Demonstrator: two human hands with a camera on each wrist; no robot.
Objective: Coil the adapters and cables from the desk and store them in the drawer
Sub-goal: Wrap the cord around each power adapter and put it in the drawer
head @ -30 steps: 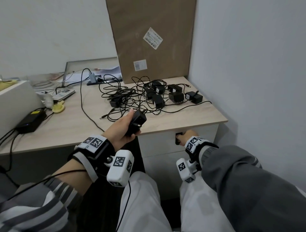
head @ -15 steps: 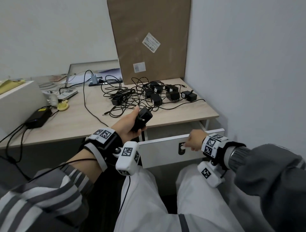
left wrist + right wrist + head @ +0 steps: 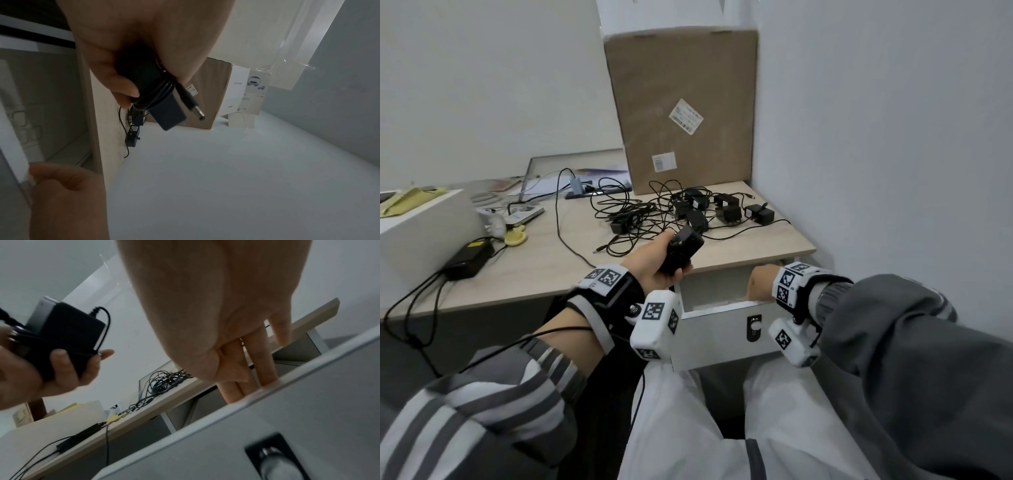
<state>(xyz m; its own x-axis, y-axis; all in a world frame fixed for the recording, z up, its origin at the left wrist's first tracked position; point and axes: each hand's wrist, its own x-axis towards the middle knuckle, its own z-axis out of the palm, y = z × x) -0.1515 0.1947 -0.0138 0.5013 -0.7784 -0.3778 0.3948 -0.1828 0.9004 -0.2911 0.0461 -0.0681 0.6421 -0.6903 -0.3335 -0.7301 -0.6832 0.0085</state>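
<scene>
My left hand (image 3: 654,265) grips a black adapter (image 3: 683,248) with its cable wound round the body, held over the desk's front edge (image 3: 739,262). In the left wrist view the adapter (image 3: 158,100) shows its barrel plug (image 3: 191,105) sticking out. My right hand (image 3: 758,286) hooks its fingers (image 3: 265,363) over the top edge of the white drawer front (image 3: 719,332); the drawer stands partly pulled out. Several more black adapters in tangled cables (image 3: 688,210) lie at the back right of the desk. The drawer's inside is mostly hidden.
A tall cardboard box (image 3: 681,113) leans at the back of the desk, against the right wall. A black power brick (image 3: 470,255) and a white box (image 3: 421,233) sit at the left. The drawer front has a lock (image 3: 754,328). My knees are right below it.
The drawer has come further out. My right hand has shifted from the lock recess to the top edge of the drawer front. My left hand still holds the coiled adapter.
</scene>
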